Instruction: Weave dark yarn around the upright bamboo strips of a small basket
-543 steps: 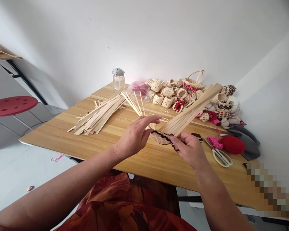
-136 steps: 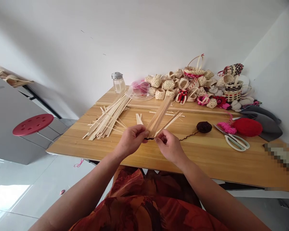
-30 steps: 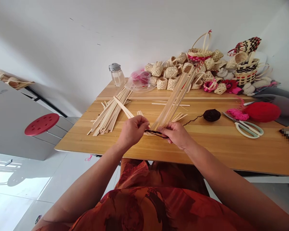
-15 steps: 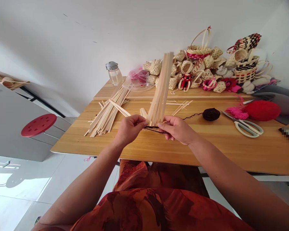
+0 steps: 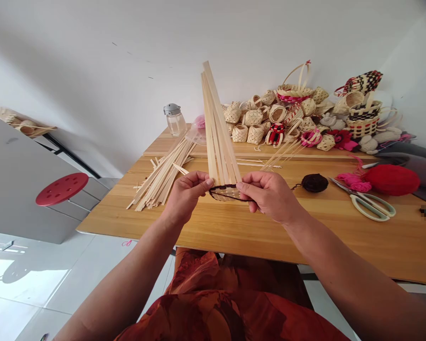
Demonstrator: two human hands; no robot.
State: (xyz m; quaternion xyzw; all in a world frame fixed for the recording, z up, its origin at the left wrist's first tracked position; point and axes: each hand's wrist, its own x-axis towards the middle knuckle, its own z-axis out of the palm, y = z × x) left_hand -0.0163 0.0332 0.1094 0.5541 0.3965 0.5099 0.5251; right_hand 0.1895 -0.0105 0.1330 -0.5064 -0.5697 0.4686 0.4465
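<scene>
Both hands grip a small woven basket base (image 5: 227,193) above the wooden table (image 5: 234,227). My left hand (image 5: 186,195) pinches its left edge; my right hand (image 5: 268,195) pinches its right edge. A bundle of long pale bamboo strips (image 5: 215,128) rises upright from the base, leaning slightly left. Dark brown yarn runs along the base's rim and trails right to a dark yarn ball (image 5: 314,183).
A loose pile of bamboo strips (image 5: 163,173) lies left. Scissors (image 5: 367,204), a red yarn ball (image 5: 390,180) and pink yarn (image 5: 351,182) lie right. Many small woven baskets (image 5: 291,118) heap at the back, beside a glass jar (image 5: 174,120). A red stool (image 5: 61,188) stands left.
The strip bundle has swung from leaning right to standing upright, tilted slightly left. Both hands have kept their grip on the woven base and rotated it.
</scene>
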